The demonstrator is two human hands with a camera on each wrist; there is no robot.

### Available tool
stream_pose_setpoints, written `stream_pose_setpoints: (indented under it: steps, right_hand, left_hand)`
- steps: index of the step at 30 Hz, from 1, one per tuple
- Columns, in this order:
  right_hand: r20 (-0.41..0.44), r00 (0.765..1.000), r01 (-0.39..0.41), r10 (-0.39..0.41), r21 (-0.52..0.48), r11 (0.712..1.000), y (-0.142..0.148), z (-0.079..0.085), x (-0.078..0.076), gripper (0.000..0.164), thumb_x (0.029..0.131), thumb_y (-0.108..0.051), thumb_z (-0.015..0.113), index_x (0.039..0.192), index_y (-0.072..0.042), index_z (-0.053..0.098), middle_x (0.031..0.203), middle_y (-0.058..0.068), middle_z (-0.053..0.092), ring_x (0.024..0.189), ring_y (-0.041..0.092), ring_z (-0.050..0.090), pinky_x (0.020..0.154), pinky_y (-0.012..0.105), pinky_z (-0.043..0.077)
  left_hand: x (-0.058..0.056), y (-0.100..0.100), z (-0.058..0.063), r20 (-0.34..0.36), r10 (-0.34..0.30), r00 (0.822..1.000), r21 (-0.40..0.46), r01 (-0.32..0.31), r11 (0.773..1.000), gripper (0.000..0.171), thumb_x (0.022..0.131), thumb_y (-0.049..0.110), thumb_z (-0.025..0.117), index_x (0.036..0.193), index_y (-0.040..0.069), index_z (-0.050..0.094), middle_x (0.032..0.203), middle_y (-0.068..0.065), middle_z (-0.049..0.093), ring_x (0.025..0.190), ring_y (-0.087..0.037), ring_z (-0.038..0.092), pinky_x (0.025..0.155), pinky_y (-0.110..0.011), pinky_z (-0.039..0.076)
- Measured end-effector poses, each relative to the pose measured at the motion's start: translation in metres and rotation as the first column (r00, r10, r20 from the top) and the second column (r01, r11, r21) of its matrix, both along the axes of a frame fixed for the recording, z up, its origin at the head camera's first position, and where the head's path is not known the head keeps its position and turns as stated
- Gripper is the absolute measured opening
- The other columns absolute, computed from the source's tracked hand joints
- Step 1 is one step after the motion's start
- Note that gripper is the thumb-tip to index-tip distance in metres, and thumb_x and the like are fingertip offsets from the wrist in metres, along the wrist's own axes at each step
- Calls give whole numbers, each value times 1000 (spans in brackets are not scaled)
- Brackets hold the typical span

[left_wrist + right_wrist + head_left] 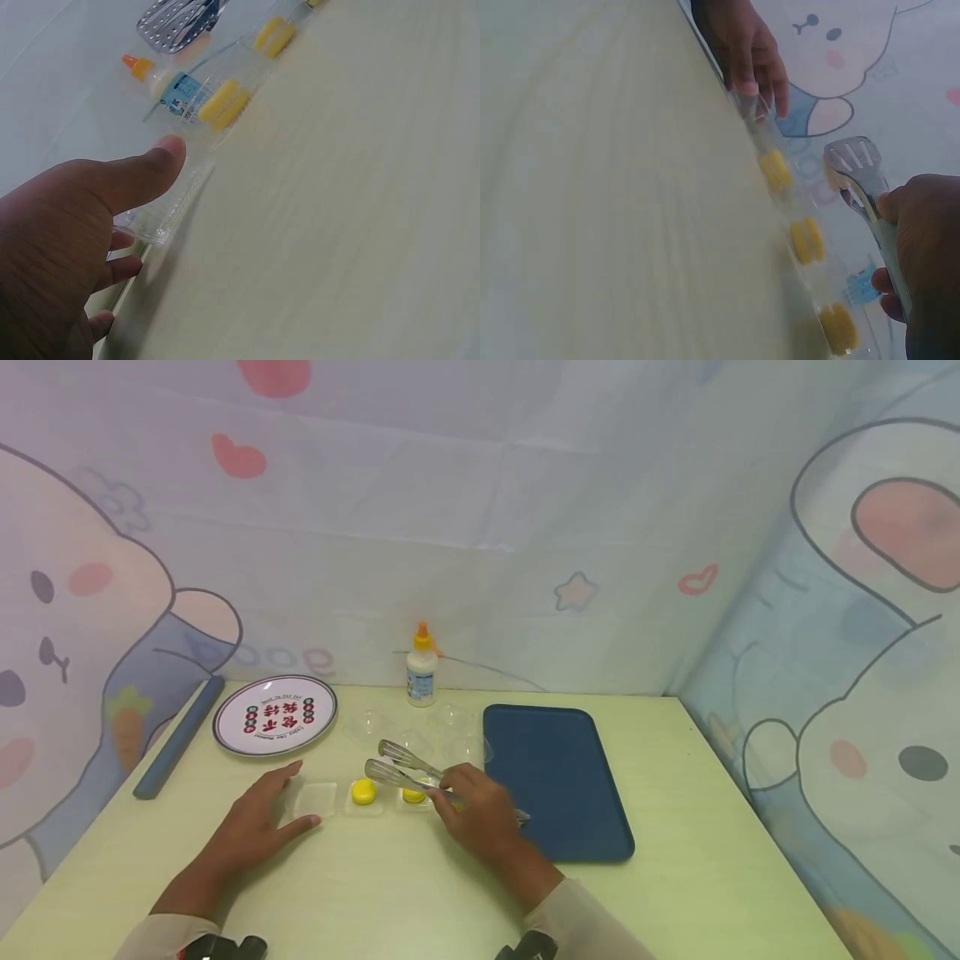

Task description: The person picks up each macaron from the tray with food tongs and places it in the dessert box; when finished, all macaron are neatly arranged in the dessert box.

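My right hand [480, 810] grips metal tongs [408, 777], their slotted heads pointing left above a row of clear plastic boxes. A pale piece [834, 177] shows between the heads, its kind mostly hidden. Yellow macarons [363, 792] sit in the boxes; three show in the right wrist view, the rightmost partly behind the right hand in the head view. At the row's left end my left hand [251, 827] is spread beside a clear box [317, 799] without a macaron, thumb at the near side and fingers at the far side. Whether it touches the box is unclear.
Clear domed lids [367, 722] lie behind the row. A white bottle [422, 681] with an orange tip stands at the back. A printed plate [255, 739] and a grey-blue bar [180, 739] lie left; a dark blue tray [558, 777] lies right. A curtain hangs behind.
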State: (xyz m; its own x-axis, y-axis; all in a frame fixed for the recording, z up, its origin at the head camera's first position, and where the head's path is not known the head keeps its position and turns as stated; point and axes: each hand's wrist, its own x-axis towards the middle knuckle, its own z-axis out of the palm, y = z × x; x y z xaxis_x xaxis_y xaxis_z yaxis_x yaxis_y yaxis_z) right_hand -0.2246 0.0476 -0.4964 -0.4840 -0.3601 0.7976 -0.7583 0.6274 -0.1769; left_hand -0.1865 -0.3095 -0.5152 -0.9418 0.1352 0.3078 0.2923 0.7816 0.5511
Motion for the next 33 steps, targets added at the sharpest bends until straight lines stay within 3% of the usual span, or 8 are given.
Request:
stream_pose_setpoints:
  steps: [14,23,33]
  right_hand:
    - [0,999,-53,53,2,999,-37,-4,7,20,90,-20,91,87,-15,72,95,-3,78,86,9,78,72,21,63]
    - [5,999,-39,39,46,998,-54,-3,11,20,92,-26,90,87,-19,72,99,-6,77,89,6,77,71,17,60]
    - [-6,1000,-19,19,108,994,-72,-2,13,18,94,-28,88,88,-19,74,99,-7,77,89,6,76,71,21,62]
  left_hand:
    - [4,2,2,-17,0,1000,2,0,1000,89,89,31,92,160,-1,47,154,-28,57,142,-51,54,117,-70,41]
    - [2,3,2,-45,-5,999,-16,4,1000,90,89,31,92,159,-1,47,156,-27,57,141,-52,56,115,-71,42]
    - [2,3,2,-87,-19,996,-12,18,1000,90,87,29,93,158,0,47,152,-27,58,132,-52,63,109,-71,47]
